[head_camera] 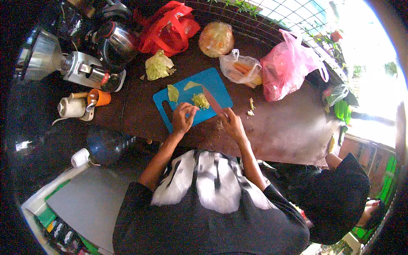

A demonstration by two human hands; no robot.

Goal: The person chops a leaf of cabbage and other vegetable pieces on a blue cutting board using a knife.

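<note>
A blue plastic cutting board (220,79) lies on the brown table before me. My right hand (232,122) grips the handle of a kitchen knife (212,99), whose blade points away across the board beside a small pile of chopped cabbage (200,100). Just left of that pile hovers my left hand (184,118), thumb and fingers drawn close together; whether anything is pinched between them cannot be made out. Two pieces of cabbage leaf, one at the left (173,93) and one farther back (192,85), rest on the board. Beyond it sits a larger cabbage piece (158,66).
Along the back stand a red bag (169,30), a wrapped round bundle (216,40), a clear bag of carrots (242,67) and a pink plastic bag (283,70). A coffee grinder (84,70) and a kettle (71,107) are at left. Another person (331,197) is at my right.
</note>
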